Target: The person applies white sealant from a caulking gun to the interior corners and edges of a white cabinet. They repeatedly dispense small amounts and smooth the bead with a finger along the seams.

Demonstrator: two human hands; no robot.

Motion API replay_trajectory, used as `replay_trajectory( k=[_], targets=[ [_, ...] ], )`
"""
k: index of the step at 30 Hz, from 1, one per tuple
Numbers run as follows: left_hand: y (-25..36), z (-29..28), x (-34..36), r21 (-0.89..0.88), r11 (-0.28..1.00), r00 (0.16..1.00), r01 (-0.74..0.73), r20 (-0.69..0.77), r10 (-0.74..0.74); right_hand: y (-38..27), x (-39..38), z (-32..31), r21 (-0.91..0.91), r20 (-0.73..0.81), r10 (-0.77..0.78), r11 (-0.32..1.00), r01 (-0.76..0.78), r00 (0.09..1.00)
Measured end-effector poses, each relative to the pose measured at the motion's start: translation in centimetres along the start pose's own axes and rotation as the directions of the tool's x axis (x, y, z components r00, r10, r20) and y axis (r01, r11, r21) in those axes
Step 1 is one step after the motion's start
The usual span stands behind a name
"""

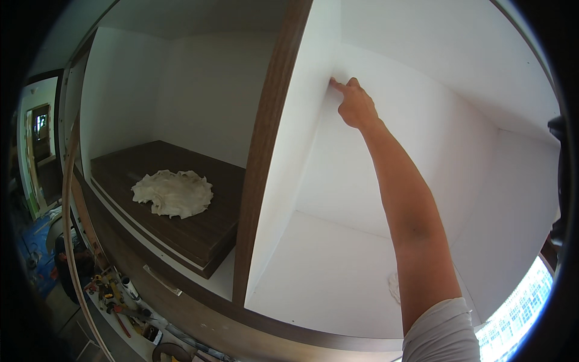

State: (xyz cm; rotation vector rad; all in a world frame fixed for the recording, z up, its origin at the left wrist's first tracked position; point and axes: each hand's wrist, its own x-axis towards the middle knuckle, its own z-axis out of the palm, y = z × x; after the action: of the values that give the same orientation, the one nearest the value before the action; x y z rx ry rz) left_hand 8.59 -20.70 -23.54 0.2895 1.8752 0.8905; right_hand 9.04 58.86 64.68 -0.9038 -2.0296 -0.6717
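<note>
My right hand [357, 104] reaches up inside a white cabinet compartment [356, 163]. Its index finger is stretched out and touches the upper corner where the divider panel [301, 120] meets the back wall. The other fingers look curled, and nothing shows in them. My bare forearm rises from a light grey sleeve [443, 329] at the lower edge. A pale, crumpled cloth [395, 286] is partly hidden behind the arm on the compartment floor. My left hand is out of view.
In the left compartment a crumpled cream cloth [174, 193] lies on stacked dark brown boards [220, 232]. A brown wood edge [258, 163] separates the compartments. Hand tools [117, 301] lie on a surface below at the lower left. A thin wooden strip [69, 241] stands at the left.
</note>
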Motion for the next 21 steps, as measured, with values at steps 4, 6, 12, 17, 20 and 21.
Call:
replay_trajectory(
  k=[4, 6, 12, 17, 20, 21],
  targets=[
    [-0.2, -0.1, 0.1, 0.120, 0.993, 1.000, -0.017, 0.028, 0.014, -0.1, -0.9, 1.1, -0.082, -0.018, -0.034, 0.996, 0.032, 0.999],
    [-0.3, 0.1, 0.2, 0.070, 0.997, 1.000, -0.031, 0.000, 0.031, -0.2, -1.7, 1.7, -0.116, -0.020, -0.057, 0.992, 0.055, 0.998],
    [1.2, 0.3, -0.2, 0.213, 0.976, 0.997, 0.047, -0.068, -0.033, 0.5, -3.2, 1.6, -0.076, 0.129, -0.073, 0.994, 0.084, 0.989],
    [3.2, -0.4, -1.4, 0.153, 0.983, 0.995, 0.098, 0.006, -0.100, 1.2, -0.6, -0.3, 0.164, 0.021, -0.094, 0.982, 0.089, 0.995],
    [3.0, -0.3, -1.6, 0.011, 0.984, 0.984, 0.177, 0.018, -0.177, 0.7, 0.8, -1.1, 0.099, 0.070, 0.037, 0.994, -0.044, 0.997],
    [2.7, -0.1, -1.6, 0.009, 0.988, 0.988, 0.152, 0.007, -0.152, 0.3, 0.8, -1.1, 0.073, 0.078, 0.042, 0.996, -0.048, 0.996]
  ],
)
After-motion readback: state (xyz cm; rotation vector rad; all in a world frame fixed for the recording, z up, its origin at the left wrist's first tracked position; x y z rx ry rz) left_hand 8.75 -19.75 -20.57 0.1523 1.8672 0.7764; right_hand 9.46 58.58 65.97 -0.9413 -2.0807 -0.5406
